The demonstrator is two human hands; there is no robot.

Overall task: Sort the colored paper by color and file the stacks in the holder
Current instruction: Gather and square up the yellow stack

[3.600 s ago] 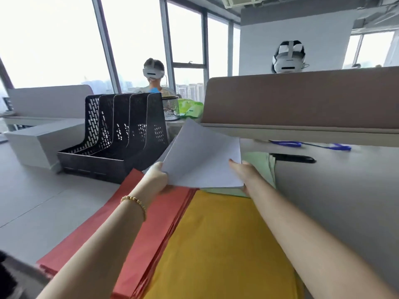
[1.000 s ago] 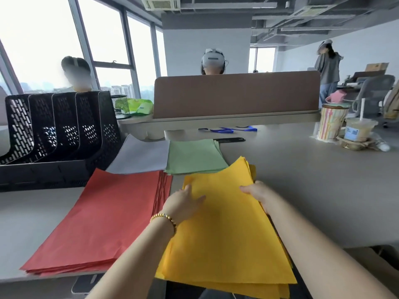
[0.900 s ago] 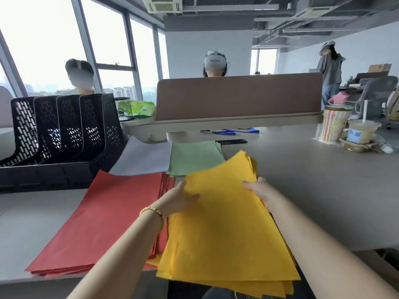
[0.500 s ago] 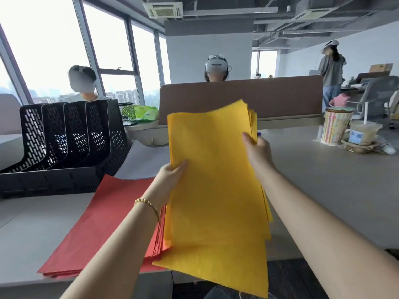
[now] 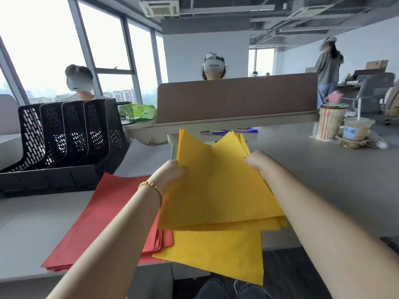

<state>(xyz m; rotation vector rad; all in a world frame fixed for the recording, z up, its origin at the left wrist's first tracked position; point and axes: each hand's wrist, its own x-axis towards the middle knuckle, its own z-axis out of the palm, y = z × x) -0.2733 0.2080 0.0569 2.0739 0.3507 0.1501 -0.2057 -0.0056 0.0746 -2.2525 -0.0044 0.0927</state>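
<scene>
Both forearms bare, extended forward, converging. Left hand point(image 5: 170, 173) grips left edge of yellow paper stack point(image 5: 218, 190), fingers curled round edge, thumb side up; gold bead bracelet point(image 5: 152, 188) on left wrist. Right hand point(image 5: 255, 161) grips stack's right edge, fingers curled, knuckles up. Stack held above desk's near edge.

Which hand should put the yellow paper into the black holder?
Probably the left hand: it already grips the yellow paper on the side nearer the holder. The right hand grips the far side.
</scene>
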